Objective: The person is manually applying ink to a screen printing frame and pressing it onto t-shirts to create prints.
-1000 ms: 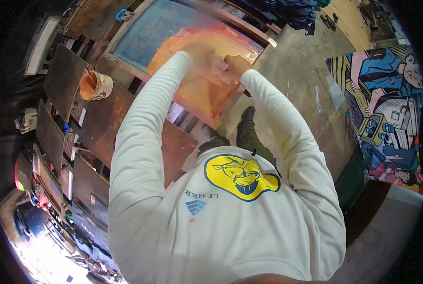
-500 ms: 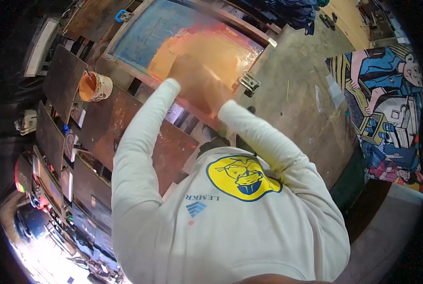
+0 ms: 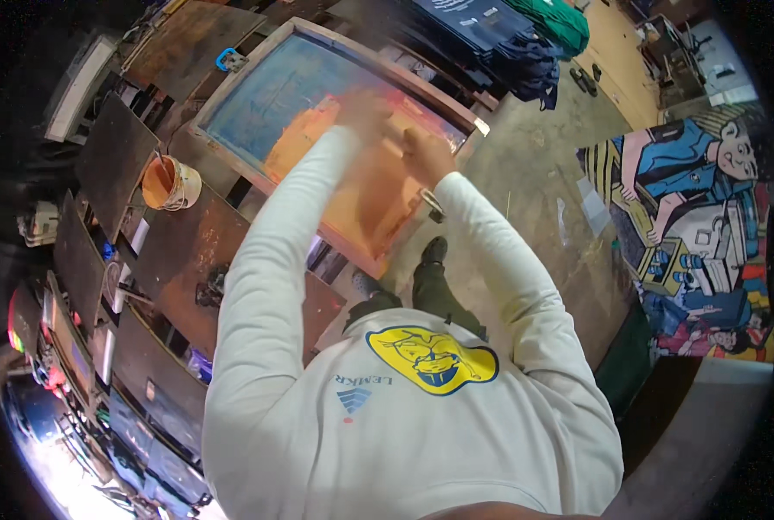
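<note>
A wooden-framed printing screen lies ahead of me, its mesh blue at the far left and covered with orange ink nearer me. Reaching over the middle of the screen, my left hand is smeared by motion, so its fingers cannot be read. Just right of it, my right hand is closed with curled fingers over the screen's right part. Whatever it grips is hidden or lost in blur. Below the hands, a brownish smear crosses the orange area. A metal clamp shows beside my right wrist.
A bucket with orange ink and a handle in it stands left, among dark flat boards. Dark folded garments are piled beyond the screen. A painted cartoon panel stands at the right, past the concrete floor.
Both hands have moved away from me across the screen, toward its far side. The view has shifted, so more of the garments and my legs shows.
</note>
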A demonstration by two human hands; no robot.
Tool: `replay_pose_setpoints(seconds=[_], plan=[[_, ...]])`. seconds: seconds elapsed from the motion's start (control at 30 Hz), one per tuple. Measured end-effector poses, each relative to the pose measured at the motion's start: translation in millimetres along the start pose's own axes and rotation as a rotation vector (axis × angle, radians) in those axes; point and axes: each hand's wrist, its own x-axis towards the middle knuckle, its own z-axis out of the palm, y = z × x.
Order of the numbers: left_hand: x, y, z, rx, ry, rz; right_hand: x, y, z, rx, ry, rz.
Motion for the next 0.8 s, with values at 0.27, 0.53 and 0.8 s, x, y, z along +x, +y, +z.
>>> replay_pose_setpoints(seconds=[0.27,0.53,0.8], plan=[[26,4,21,-0.092,-0.062,-0.136,32,39,6,-0.149,-0.145,0.007],[-93,8,3,-0.232,0.073,-0.095,-52,-45,44,-0.098,-0.269,-0.003],[-101,23,-26,-0.188,0.008,-0.119,-59,-45,29,0.069,-0.257,-0.029]])
